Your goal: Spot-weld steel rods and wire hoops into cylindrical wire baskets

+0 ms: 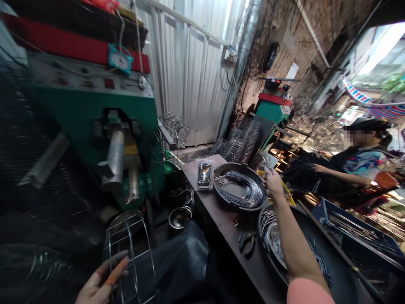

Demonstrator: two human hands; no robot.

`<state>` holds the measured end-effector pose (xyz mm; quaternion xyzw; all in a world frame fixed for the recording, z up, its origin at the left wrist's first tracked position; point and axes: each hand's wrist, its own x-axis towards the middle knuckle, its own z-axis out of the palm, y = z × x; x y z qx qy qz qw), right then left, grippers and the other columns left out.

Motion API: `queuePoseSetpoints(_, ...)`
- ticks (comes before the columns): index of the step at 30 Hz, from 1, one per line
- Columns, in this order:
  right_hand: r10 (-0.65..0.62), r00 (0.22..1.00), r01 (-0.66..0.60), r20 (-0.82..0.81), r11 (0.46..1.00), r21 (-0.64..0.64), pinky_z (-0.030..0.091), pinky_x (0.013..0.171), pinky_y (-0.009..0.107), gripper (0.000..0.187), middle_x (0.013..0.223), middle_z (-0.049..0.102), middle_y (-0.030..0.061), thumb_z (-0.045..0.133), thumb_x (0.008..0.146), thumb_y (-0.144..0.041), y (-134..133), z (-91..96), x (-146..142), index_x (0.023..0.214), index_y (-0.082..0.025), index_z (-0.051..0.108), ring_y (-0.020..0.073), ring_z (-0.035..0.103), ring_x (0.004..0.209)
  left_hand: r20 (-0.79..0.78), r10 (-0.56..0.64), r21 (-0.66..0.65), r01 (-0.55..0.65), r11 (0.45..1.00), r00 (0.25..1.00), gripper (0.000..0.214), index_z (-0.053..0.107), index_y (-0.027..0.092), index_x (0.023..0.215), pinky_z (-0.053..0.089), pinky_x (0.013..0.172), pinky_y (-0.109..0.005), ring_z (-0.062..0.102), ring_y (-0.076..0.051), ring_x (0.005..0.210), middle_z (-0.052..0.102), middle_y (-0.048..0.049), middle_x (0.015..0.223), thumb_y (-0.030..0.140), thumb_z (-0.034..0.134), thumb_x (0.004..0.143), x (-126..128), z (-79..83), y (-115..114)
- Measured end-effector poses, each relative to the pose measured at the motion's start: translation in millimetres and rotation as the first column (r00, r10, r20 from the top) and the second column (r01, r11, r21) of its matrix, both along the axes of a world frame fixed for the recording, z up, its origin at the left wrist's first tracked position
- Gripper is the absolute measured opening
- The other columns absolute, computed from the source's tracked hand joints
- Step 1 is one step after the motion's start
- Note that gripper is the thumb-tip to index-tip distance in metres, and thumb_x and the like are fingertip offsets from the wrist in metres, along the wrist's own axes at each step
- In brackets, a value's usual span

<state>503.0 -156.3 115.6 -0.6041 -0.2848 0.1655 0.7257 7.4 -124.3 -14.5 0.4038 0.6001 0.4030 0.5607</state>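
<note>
My left hand (101,280), with an orange wrap on one finger, grips a cylindrical wire cage (130,257) at the lower left. My right hand (272,181) is raised, fingers bunched, just past the rim of a black round basin (221,198) holding a coil of bent steel wires (243,190). Whether a wire lies between those fingers is too small to tell. Under my right forearm sits a second black basin (264,228) of wire pieces. Long-nosed pliers (247,242) lie on the dark workbench (202,177).
A green welding machine (95,101) with a silver electrode arm (115,156) stands left of the bench. Steel bowls (179,217) sit below the bench edge. Stacked wire rings (240,141) lean behind it. A co-worker (357,162) sits at the right, beside a blue crate of wire rods (348,221).
</note>
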Motion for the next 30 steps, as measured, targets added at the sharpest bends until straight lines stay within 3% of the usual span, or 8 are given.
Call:
queuePoseSetpoints(4, -0.042, 0.995, 0.011, 0.095, 0.952, 0.305, 0.025, 0.033, 0.013, 0.018, 0.045, 0.029, -0.0118, 0.058, 0.076, -0.037, -41.7, 19.6, -52.0, 0.081, -0.021, 0.050, 0.0029, 0.028, 0.034, 0.063, 0.068, -0.068, -0.063, 0.996, 0.996, 0.053, 0.067, 0.024, 0.079, 0.046, 0.054, -0.029, 0.058, -0.021, 0.070, 0.066, -0.0028, 0.079, 0.048, 0.075, 0.032, 2.5, 25.6, -10.0)
queuePoseSetpoints(6, 0.015, 0.997, -0.042, 0.079, 0.934, 0.355, 0.029, 0.036, 0.014, 0.018, 0.047, 0.032, -0.0109, 0.059, 0.076, -0.035, -54.9, 25.0, -72.6, 0.080, -0.021, 0.049, 0.0035, 0.032, 0.038, 0.072, 0.080, -0.067, -0.075, 0.995, 0.994, 0.057, 0.066, 0.022, 0.081, 0.043, 0.052, -0.027, 0.055, -0.019, 0.067, 0.064, -0.0022, 0.073, 0.049, 0.076, 0.033, 0.5, 29.6, -14.3)
queuePoseSetpoints(8, 0.148, 0.987, -0.160, 0.064, 0.954, 0.255, 0.030, 0.038, 0.015, 0.020, 0.049, 0.035, -0.0099, 0.062, 0.074, -0.035, -56.7, 28.9, -91.5, 0.079, -0.021, 0.049, 0.0039, 0.035, 0.039, 0.088, 0.068, -0.056, -0.064, 0.996, 0.994, 0.059, 0.065, 0.020, 0.084, 0.042, 0.051, -0.026, 0.054, -0.018, 0.066, 0.062, -0.0022, 0.073, 0.051, 0.075, 0.034, -2.6, 27.7, -18.3)
queuePoseSetpoints(10, 0.315, 0.948, -0.316, 0.039, 0.947, 0.057, 0.026, 0.035, 0.015, 0.024, 0.049, 0.037, -0.0096, 0.065, 0.070, -0.037, -47.4, 31.1, -110.5, 0.079, -0.020, 0.050, 0.0034, 0.033, 0.038, 0.107, 0.050, -0.029, -0.047, 0.998, 0.993, 0.060, 0.065, 0.020, 0.086, 0.041, 0.052, -0.025, 0.054, -0.018, 0.069, 0.062, -0.0027, 0.078, 0.052, 0.075, 0.036, -5.8, 21.1, -22.2)
queuePoseSetpoints(14, 0.574, 0.819, -0.550, 0.008, 0.789, -0.275, 0.016, 0.033, 0.016, 0.029, 0.046, 0.031, -0.0106, 0.063, 0.069, -0.043, -17.1, 28.4, -146.6, 0.078, -0.018, 0.054, 0.0023, 0.023, 0.034, 0.161, 0.023, 0.028, -0.028, 0.999, 0.987, 0.059, 0.063, 0.019, 0.092, 0.042, 0.055, -0.025, 0.055, -0.017, 0.070, 0.062, -0.0027, 0.083, 0.053, 0.074, 0.045, -11.4, 2.7, -30.5)
queuePoseSetpoints(22, 0.763, 0.599, -0.602, 0.243, 0.629, -0.491, 0.036, 0.049, 0.020, 0.019, 0.058, 0.053, -0.0037, 0.059, 0.073, -0.037, 10.5, 17.1, -184.8, 0.075, -0.018, 0.060, 0.0088, 0.045, 0.051, 0.241, 0.046, 0.103, -0.072, 0.992, 0.970, 0.049, 0.062, 0.017, 0.091, 0.040, 0.053, -0.025, 0.054, -0.015, 0.065, 0.060, -0.0025, 0.079, 0.048, 0.072, 0.055, -16.2, -7.6, -33.1)
queuePoseSetpoints(27, 0.731, 0.501, -0.555, 0.463, 0.682, -0.477, 0.041, 0.067, 0.025, 0.017, 0.074, 0.062, 0.0002, 0.058, 0.074, -0.035, 32.2, 14.6, -209.4, 0.079, -0.020, 0.064, 0.0153, 0.055, 0.072, 0.335, 0.103, 0.108, -0.146, 0.983, 0.937, 0.043, 0.060, 0.016, 0.086, 0.036, 0.047, -0.022, 0.047, -0.011, 0.060, 0.053, 0.0007, 0.067, 0.044, 0.072, 0.056, -21.3, -2.3, -15.1)
queuePoseSetpoints(30, 0.700, 0.466, -0.503, 0.540, 0.712, -0.489, 0.041, 0.066, 0.026, 0.013, 0.069, 0.062, -0.0001, 0.056, 0.073, -0.030, 50.2, 2.4, -216.9, 0.078, -0.021, 0.064, 0.0156, 0.054, 0.068, 0.360, 0.118, 0.120, -0.171, 0.978, 0.926, 0.041, 0.059, 0.016, 0.081, 0.032, 0.044, -0.020, 0.045, -0.010, 0.060, 0.052, 0.0012, 0.069, 0.044, 0.073, 0.054, -26.6, 11.3, 6.2)
